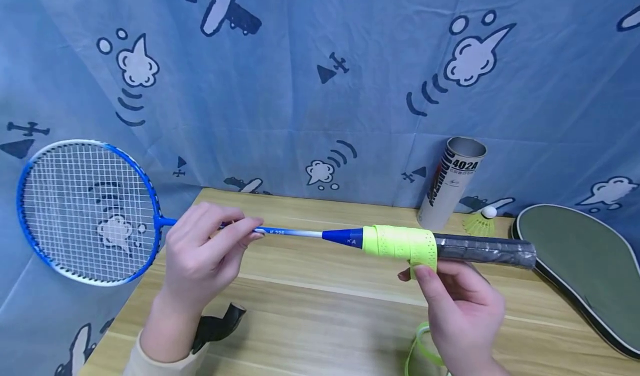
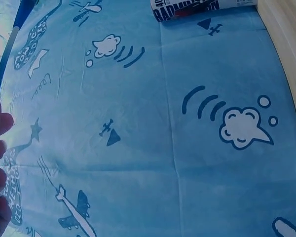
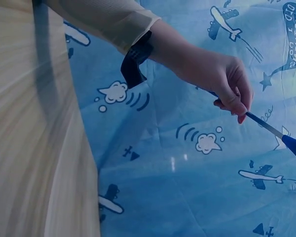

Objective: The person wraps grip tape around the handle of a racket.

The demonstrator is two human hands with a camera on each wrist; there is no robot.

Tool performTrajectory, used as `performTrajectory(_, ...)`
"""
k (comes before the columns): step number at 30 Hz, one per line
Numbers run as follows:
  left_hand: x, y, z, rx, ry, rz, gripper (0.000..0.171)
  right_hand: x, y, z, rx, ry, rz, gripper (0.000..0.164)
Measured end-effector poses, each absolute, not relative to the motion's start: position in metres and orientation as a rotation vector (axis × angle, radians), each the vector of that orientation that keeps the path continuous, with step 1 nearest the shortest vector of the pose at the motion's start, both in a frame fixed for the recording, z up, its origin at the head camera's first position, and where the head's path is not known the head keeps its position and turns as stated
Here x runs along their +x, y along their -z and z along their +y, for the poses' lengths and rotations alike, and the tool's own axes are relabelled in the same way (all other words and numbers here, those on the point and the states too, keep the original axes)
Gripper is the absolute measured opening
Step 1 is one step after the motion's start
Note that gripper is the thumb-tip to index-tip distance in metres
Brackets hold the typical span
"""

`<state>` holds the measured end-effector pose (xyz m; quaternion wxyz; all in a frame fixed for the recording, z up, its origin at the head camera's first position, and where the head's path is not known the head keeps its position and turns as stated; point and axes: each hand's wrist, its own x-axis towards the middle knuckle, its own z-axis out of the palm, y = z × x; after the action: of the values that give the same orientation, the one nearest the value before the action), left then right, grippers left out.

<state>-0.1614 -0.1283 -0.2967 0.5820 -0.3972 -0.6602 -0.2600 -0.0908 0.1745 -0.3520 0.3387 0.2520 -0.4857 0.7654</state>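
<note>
A blue and white badminton racket (image 1: 295, 232) is held level above the table, its strung head out to the left. My left hand (image 1: 205, 248) pinches its thin shaft; the right wrist view also shows that left hand (image 3: 219, 81) on the shaft. Bright yellow-green grip tape (image 1: 395, 241) is wound round the upper part of the handle. The handle's lower part (image 1: 485, 250) shows a dark, shiny surface. Just below the handle, my right hand (image 1: 462, 304) pinches the tape between thumb and fingers. A loose loop of tape (image 1: 422, 342) hangs below, partly hidden by that hand.
Behind the handle, a shuttlecock tube (image 1: 450, 184) stands on the wooden table (image 1: 310, 309) against a blue patterned curtain (image 1: 280, 87). A yellow shuttlecock (image 1: 482, 223) sits beside it. A dark green paddle-shaped case (image 1: 582, 270) lies at the right. A black strap (image 1: 220, 326) is at the left wrist.
</note>
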Motion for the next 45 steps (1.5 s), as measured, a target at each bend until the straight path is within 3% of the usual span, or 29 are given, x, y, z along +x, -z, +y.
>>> performTrajectory(36, -0.1599, 0.2943, -0.1249, -0.958, 0.622, -1.561, 0.033, -0.0898, 0.3468, 0.1746, 0.559, -1.984, -1.261, 0.016)
performTrajectory(45, -0.1585, 0.295, -0.1279, -1.004, 0.658, -1.556, 0.027, -0.0913, 0.348, 0.1746, 0.588, -1.997, -1.248, 0.018)
